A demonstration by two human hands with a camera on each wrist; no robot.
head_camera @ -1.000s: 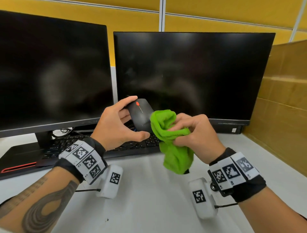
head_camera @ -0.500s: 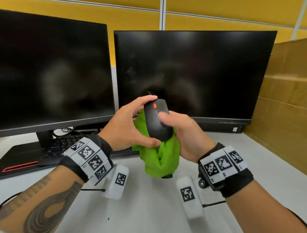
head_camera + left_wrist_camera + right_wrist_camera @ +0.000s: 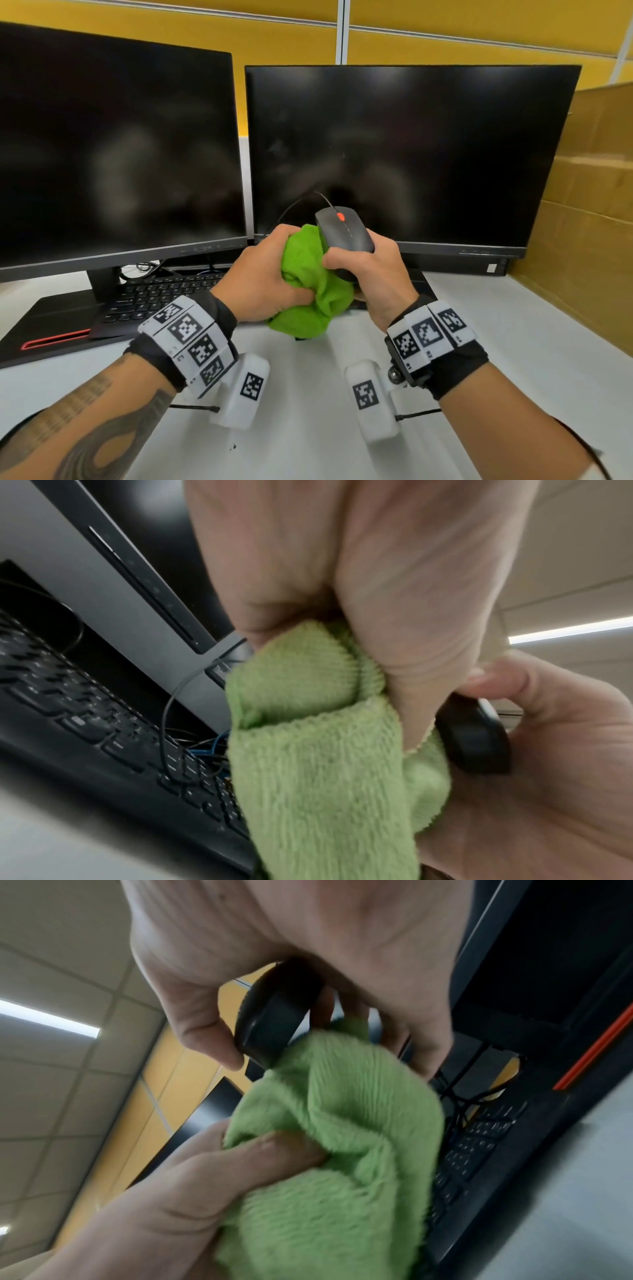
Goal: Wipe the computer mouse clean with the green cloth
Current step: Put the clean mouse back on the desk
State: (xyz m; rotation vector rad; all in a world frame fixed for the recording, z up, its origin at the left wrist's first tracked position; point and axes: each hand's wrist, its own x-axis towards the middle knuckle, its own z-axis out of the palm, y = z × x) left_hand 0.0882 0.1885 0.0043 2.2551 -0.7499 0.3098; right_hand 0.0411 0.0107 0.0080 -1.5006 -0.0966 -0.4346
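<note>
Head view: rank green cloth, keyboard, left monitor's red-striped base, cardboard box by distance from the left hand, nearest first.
1. Green cloth: bunched in the left hand itself, against the mouse.
2. Keyboard: just behind and left of the wrist.
3. Red-striped base: farther left, at the desk's near edge.
4. Cardboard box: far right, beyond the right hand.

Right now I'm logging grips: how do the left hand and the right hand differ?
The left hand bunches the green cloth; the right hand grips the black mouse. The left hand presses cloth against the mouse's side, while the right hand steadies it. Both are raised above the desk.
</note>
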